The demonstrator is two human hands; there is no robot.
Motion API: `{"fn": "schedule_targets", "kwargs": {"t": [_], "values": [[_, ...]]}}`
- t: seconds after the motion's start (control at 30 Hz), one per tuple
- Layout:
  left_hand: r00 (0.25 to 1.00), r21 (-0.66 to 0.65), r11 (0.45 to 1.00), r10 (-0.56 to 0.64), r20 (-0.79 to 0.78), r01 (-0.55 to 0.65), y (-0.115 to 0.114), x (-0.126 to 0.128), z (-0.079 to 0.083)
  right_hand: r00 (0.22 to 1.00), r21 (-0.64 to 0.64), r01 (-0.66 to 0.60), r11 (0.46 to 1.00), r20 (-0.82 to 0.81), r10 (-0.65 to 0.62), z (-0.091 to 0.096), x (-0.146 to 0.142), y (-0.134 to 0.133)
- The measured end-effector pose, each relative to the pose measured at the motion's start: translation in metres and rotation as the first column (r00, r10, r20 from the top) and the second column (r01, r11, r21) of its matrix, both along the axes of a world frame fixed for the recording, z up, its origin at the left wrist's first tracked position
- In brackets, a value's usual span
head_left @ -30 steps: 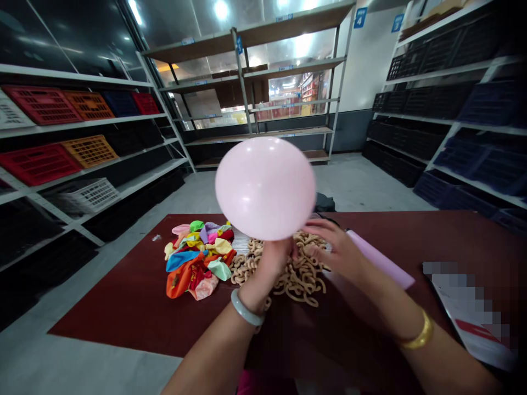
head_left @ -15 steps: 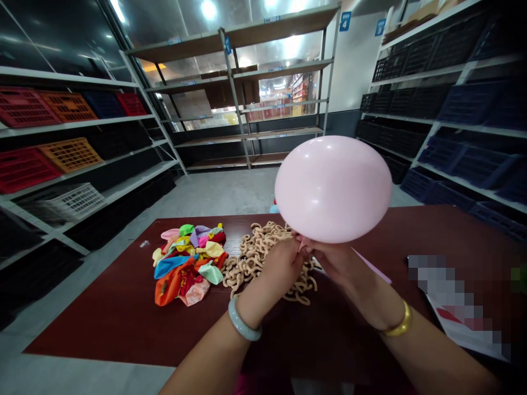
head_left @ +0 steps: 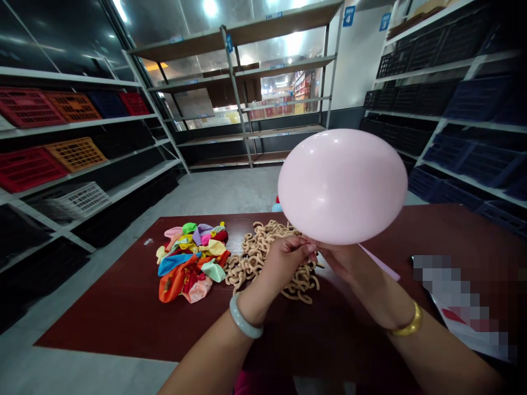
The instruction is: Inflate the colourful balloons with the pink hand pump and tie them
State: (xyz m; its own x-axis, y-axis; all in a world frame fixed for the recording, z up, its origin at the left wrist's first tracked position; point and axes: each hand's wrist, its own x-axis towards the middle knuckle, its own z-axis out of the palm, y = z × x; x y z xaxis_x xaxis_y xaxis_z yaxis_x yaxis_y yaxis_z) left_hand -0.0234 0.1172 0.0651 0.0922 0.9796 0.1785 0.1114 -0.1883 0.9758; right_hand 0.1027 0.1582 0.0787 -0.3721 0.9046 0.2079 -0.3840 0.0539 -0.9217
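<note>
A large inflated pale pink balloon [head_left: 342,184] is above the table in front of me. My left hand [head_left: 286,262] is closed, thumb and fingers pinched together at the balloon's neck. My right hand [head_left: 341,262] is closed around the neck just under the balloon, its fingers partly hidden behind the balloon and the other hand. The neck itself barely shows between the fingers. Beneath and behind my left hand spreads a heap of tan, curved, rope-like pieces [head_left: 251,258]. Farther left lies a pile of limp, uninflated balloons [head_left: 185,263] in many colours.
The dark red-brown table [head_left: 111,307] carries everything. A pink strip [head_left: 381,263] lies behind my right forearm, and a partly blurred sheet [head_left: 461,307] at the right. Shelves with crates [head_left: 76,153] stand left and right; a metal rack [head_left: 241,104] stands at the back.
The balloon sits slightly farther right and looks a little wider. My left fingers have shifted at its neck, with thumb and fingertips now more visible. The whole view has moved slightly.
</note>
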Motion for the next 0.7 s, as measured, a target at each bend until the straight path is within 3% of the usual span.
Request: {"fn": "schedule_targets", "kwargs": {"t": [0.07,0.17,0.23,0.3,0.4,0.5,0.57,0.63,0.7], "values": [[0.964,0.191,0.981,0.067,-0.257,-0.018,-0.002,0.000,0.004,0.999,-0.015,-0.012,1.000,-0.033,0.012,0.002,0.006,-0.001],[0.788,0.403,0.915,0.247,-0.564,0.001,-0.007,-0.002,0.012,0.997,-0.064,-0.031,0.997,-0.076,0.026,0.001,0.013,0.002],[0.728,0.440,0.898,0.295,-0.619,0.011,-0.008,-0.004,0.015,0.996,-0.127,-0.049,0.991,-0.086,0.038,-0.001,0.014,0.006],[0.753,0.446,0.895,0.280,-0.595,0.020,-0.007,-0.008,0.016,0.994,-0.179,-0.066,0.982,-0.096,0.049,-0.002,0.010,0.008],[0.900,0.382,0.924,0.160,-0.405,0.008,-0.003,-0.017,0.018,0.990,-0.218,-0.124,0.968,-0.095,0.106,0.005,-0.005,0.008],[0.998,0.201,0.978,0.060,0.015,-0.062,0.002,-0.028,0.021,0.978,-0.210,-0.208,0.955,-0.041,0.204,0.025,-0.026,0.007],[0.945,0.097,0.987,0.094,0.314,-0.130,0.006,-0.038,0.024,0.950,-0.136,-0.300,0.944,0.041,0.308,0.040,-0.038,0.010],[0.819,0.040,0.977,0.154,0.553,-0.210,0.010,-0.052,0.028,0.911,-0.027,-0.364,0.931,0.195,0.362,0.050,-0.047,0.018],[0.675,0.015,0.953,0.203,0.710,-0.303,0.014,-0.068,0.030,0.870,0.103,-0.344,0.933,0.409,0.275,0.054,-0.050,0.030]]}}
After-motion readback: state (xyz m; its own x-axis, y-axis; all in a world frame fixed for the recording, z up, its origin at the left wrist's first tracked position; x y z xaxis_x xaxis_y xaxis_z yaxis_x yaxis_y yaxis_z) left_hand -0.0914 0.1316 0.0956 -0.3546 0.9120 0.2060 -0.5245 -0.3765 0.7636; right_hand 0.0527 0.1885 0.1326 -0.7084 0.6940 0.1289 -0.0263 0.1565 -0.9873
